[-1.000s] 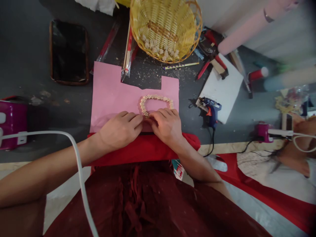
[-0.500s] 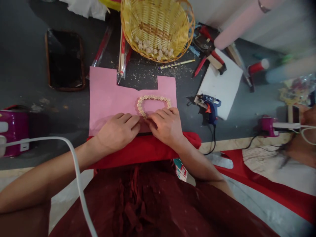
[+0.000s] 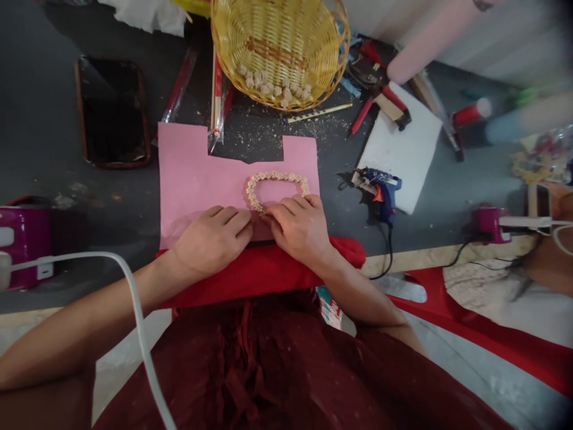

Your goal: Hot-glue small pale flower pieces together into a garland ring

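A ring-shaped string of small cream pieces [image 3: 275, 176] lies on a pink sheet [image 3: 183, 173]. My right hand [image 3: 302, 229] is closed over the lower right part of the string, its fingertips pressed together and partly hidden. Just left of it, my left hand [image 3: 213, 242] rests on the sheet's lower edge with fingers curled; whatever is between its fingertips is too small to make out. A small gap separates the two hands. Red cloth [image 3: 250, 269] lies under both wrists.
Beyond the sheet stands a yellow wicker basket [image 3: 286, 45] with small pale pieces. A phone [image 3: 113, 113] lies at the left. To the right are a blue glue gun [image 3: 388, 197], a white board [image 3: 407, 155] and pliers [image 3: 389, 98]. A white cable [image 3: 134, 286] crosses above my left forearm.
The whole view has shifted slightly. Both hands keep nearly the same pose at the string and sheet.
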`<state>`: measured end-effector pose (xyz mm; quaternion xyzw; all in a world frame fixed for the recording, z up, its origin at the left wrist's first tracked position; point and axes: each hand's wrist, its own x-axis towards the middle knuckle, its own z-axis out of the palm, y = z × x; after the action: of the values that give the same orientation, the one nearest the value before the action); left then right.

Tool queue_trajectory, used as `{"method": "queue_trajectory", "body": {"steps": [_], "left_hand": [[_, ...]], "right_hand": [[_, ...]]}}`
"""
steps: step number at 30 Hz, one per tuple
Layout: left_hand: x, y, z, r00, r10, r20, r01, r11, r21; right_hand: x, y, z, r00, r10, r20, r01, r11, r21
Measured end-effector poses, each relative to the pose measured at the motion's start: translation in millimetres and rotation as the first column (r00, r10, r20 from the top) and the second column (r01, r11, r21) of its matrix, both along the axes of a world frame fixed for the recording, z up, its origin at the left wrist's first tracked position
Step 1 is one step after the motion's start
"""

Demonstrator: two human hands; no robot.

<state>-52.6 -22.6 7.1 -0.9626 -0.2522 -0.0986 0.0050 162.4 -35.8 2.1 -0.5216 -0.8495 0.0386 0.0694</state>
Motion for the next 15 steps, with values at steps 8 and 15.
{"method": "queue_trajectory", "body": {"steps": [8,15], "left_hand": [[-1.5,-0.3,-0.1,1.0,0.006,-0.002,-0.006,1.0,-0.005],[-1.5,0.5,-1.2,1.0,0.007,-0.001,-0.007,1.0,-0.017]], "right_hand": [[4.1,0.5,2.6,1.0,-0.011,0.015,0.01,1.0,0.013],[3.3,0.1,1.3,1.0,0.011,-0.016,-0.011,1.0,0.014]]}}
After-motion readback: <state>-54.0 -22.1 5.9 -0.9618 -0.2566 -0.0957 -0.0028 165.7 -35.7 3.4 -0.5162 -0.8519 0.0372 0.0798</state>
